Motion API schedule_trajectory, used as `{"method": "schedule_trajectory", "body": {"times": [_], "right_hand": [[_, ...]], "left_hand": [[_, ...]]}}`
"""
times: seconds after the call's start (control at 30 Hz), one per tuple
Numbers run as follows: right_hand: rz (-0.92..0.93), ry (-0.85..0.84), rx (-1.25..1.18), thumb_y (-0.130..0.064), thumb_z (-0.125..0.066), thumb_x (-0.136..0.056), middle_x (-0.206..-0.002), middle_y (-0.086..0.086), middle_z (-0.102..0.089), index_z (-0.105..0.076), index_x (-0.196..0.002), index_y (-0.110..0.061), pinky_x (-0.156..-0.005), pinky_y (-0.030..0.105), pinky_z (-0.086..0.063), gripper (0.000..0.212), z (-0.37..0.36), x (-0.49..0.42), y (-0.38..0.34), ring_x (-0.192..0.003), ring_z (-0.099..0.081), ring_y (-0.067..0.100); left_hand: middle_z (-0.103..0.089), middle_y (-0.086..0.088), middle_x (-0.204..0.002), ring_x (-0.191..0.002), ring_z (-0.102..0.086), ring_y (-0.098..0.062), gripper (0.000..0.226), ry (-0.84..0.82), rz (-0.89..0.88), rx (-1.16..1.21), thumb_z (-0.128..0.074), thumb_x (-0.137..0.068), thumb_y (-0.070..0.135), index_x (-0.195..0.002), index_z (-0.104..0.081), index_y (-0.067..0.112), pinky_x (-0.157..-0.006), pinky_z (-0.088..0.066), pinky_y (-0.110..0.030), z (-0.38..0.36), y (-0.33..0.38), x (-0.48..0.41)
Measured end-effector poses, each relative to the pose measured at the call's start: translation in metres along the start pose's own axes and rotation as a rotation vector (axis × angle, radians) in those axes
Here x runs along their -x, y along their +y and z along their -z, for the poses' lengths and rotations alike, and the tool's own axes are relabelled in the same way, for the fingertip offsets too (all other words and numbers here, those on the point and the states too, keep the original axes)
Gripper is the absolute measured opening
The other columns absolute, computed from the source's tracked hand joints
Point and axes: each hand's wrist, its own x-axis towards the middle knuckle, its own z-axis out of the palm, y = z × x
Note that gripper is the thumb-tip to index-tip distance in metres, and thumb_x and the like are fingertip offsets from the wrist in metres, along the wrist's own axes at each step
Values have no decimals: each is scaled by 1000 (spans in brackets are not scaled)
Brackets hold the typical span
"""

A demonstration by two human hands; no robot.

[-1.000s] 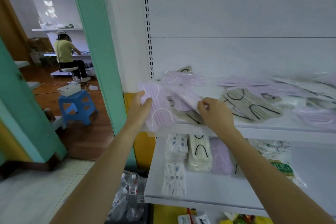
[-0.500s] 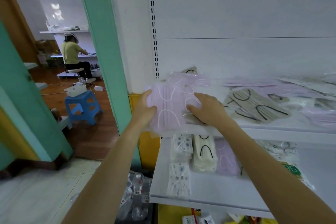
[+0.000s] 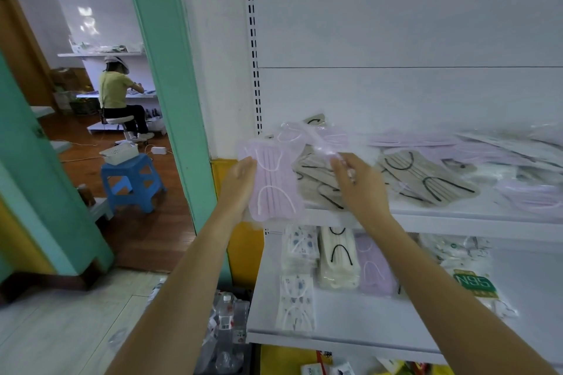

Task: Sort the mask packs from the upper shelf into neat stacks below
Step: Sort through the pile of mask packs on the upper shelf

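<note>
Lilac pack (image 3: 275, 189) sits in the left hand (image 3: 240, 186), pinched by its left edge, overhanging the upper shelf (image 3: 457, 219). Right hand (image 3: 359, 189) pinches the second lilac pack (image 3: 304, 137) by a wrapper corner. Risk: slick film slips, or the lift drags the beige packs (image 3: 313, 190) beneath it off.

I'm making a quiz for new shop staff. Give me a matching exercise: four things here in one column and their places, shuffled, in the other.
Things
1. Beige packs
2. Patterned stacks
3. N95 pack
4. Stool

Places
a. Lower shelf, right side
b. Wooden floor
c. Upper shelf
d. Lower shelf, left end

Pairs: 1-c, 2-d, 3-a, 4-b.
</note>
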Motion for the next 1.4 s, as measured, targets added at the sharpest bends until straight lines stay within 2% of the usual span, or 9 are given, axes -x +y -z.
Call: {"method": "schedule_trajectory", "body": {"times": [0.13,0.3,0.47,0.67,0.83,0.97,1.13,1.27,1.4], "right_hand": [[211,-391,243,-41,-44,-96,-116,-2,-64,-58,-125,-23,-80,24,-39,37,-26,21,-13,-101,-57,15],[167,-467,139,-38,-44,-96,-110,0,-66,-67,-108,-18,-89,30,-43,33,-23,12,-29,-100,-60,20],[128,-450,234,-25,-45,-97,-135,3,-52,-53,-129,-13,-98,26,-34,36,-17,-45,-19,-123,-48,19],[144,-732,470,-42,-49,-92,-148,3,-37,-35,-142,-18,-113,41,-24,57,-76,-107,-3,-136,-33,26],[184,-672,535,-40,-56,-86,-126,-2,-58,-58,-120,-23,-104,38,-36,38,-102,-122,6,-120,-50,20],[157,-540,444,-14,-45,-86,-79,4,-60,-58,-74,-12,-64,27,-42,17,-91,-131,8,-80,-55,24],[136,-130,-94,-15,-41,-97,-80,12,-58,-53,-98,-3,-67,37,-46,16,-66,-144,3,-73,-55,29],[404,-333,-92,-18,-43,-98,-92,4,-65,-54,-102,-8,-76,36,-46,16,-58,-124,0,-83,-60,28],[477,-546,66,-21,-44,-97,-93,-3,-59,-57,-106,-8,-69,31,-42,21,-55,-118,15,-71,-50,11]], "left_hand": [[-56,-4,-128,-115,-54,-22,29,2,-21,31,-47,-97,33,-117,-57,15,-100,-41,-34,-1,0,0],[-36,-3,-148,-132,-38,-19,59,61,-108,-104,-48,-90,-5,-144,-34,11,-94,-32,-21,1,-9,-7],[-30,-3,-151,-135,-32,-20,71,164,-115,8,-43,-87,-11,-148,-22,17,-108,-30,-29,3,2,-14],[-37,-7,-146,-133,-38,-23,54,274,-155,-92,-37,-88,-10,-138,-43,10,-110,-33,-34,25,22,-48],[-42,-10,-143,-130,-42,-28,51,317,-127,-162,-36,-88,-11,-135,-46,5,-110,-32,-38,34,27,-77],[-41,-9,-144,-131,-40,-25,49,320,-72,-153,-36,-90,-6,-137,-44,6,-109,-32,-31,33,28,-96],[-56,-7,-124,-111,-54,-22,39,299,-54,-64,-42,-96,11,-134,-48,7,-94,-41,-29,14,39,-112],[-66,-8,-112,-101,-63,-24,43,31,35,223,-47,-95,43,-117,-60,9,-94,-48,-38,-8,50,-122],[-64,-2,-85,-88,-60,-24,19,71,-84,106,-52,-88,0,-103,-59,9,-71,-51,-30,-35,48,-132]]}}
